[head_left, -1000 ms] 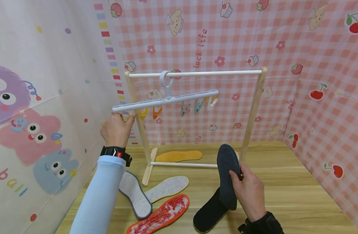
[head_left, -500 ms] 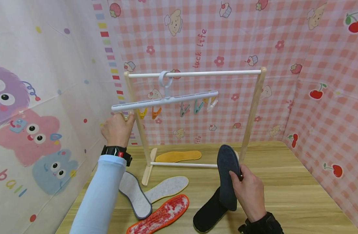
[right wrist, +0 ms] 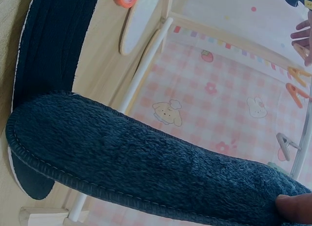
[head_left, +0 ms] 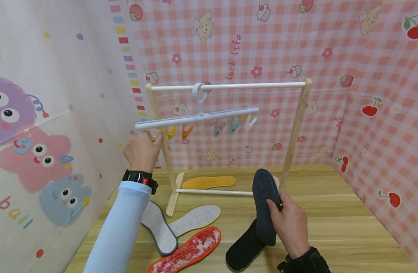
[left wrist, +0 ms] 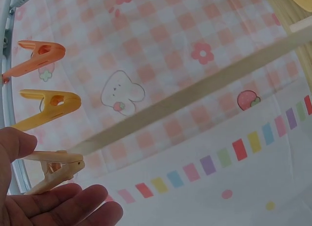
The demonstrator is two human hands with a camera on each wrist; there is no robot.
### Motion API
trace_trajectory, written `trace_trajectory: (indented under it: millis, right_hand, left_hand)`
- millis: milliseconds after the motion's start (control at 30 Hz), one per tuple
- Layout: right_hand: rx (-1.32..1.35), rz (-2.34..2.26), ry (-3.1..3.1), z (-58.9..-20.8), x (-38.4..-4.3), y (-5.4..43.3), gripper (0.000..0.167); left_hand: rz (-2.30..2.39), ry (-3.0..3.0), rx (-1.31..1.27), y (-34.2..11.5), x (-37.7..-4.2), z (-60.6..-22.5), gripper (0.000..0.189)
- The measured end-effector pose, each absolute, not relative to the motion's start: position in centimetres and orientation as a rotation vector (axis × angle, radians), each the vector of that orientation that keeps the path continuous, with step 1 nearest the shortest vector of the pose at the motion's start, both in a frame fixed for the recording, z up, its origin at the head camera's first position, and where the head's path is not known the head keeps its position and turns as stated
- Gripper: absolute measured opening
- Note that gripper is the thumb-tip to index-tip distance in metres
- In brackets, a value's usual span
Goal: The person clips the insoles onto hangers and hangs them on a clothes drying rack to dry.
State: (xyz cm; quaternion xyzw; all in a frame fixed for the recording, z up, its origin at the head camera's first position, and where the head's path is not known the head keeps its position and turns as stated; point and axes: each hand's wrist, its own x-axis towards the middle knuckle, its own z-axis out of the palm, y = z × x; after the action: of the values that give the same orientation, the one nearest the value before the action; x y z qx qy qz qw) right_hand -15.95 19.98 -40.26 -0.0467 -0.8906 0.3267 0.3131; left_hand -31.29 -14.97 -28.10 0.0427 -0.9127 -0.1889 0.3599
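My left hand (head_left: 144,151) pinches a beige clothespin (left wrist: 61,167) between thumb and fingers, under the left end of a pale blue hanger (head_left: 198,117). Beside it on the hanger are a yellow clothespin (left wrist: 51,106) and an orange one; grey, teal and white ones sit towards the other end. The hanger tilts, its left end lower, and hooks over the white rod (head_left: 249,86). In my right hand (head_left: 292,223) is a dark navy insole (head_left: 264,204), held upright by its edge, thumb on the near face. Its fuzzy side shows in the right wrist view.
A black insole (head_left: 244,248) lies behind the held one. Left of it lie a red insole (head_left: 191,250), a grey one with dark edging (head_left: 158,229) and a grey one with yellow edging (head_left: 198,219). A yellow insole (head_left: 209,182) lies behind the rack's lower bar (head_left: 215,192).
My left hand and the hanger have shifted slightly to the right, the hook sliding along the rod. My right hand and the navy insole have hardly moved.
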Motion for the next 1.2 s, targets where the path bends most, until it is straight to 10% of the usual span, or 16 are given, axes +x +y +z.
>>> trace_trajectory:
  millis: [1200]
  right_hand:
    - [0.032,0.838,-2.335,-39.7,-17.5,16.7,0.017]
  left_hand:
    - [-0.378,-2.401,-0.044,-9.2,-30.1,-27.0,0.064]
